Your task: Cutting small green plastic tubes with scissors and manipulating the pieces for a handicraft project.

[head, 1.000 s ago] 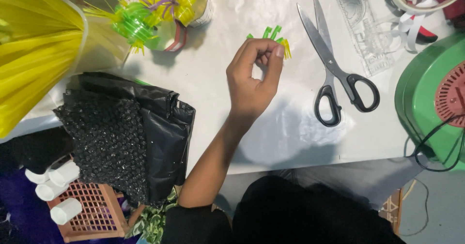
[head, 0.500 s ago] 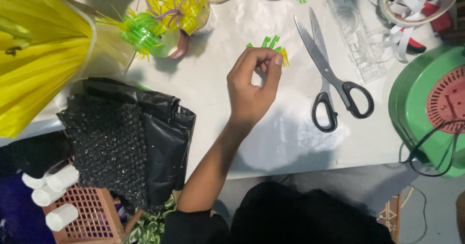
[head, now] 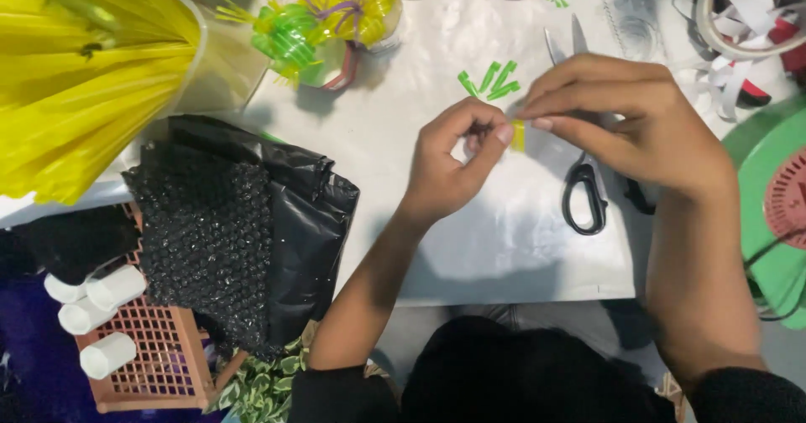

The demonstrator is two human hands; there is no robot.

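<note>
My left hand [head: 449, 161] and my right hand [head: 625, 125] meet over a white table [head: 504, 247]. Both pinch a small yellow strip [head: 518, 136] between their fingertips. Just beyond the fingers lie a few short green strips [head: 489, 81] on the table. Black-handled scissors [head: 581, 196] lie partly under my right hand, their blades pointing away from me.
A black bubble-wrap bag [head: 239, 230] hangs over the table's left edge. A bundle of yellow strips [head: 80, 79] fills the far left. Green and yellow strip flowers [head: 323, 16] sit at the back. A green fan [head: 777, 213] stands right. White rolls lie in an orange basket [head: 143, 360] below.
My right hand has come into view and joined the left hand at the strip. The green strips that the left hand held now lie on the table.
</note>
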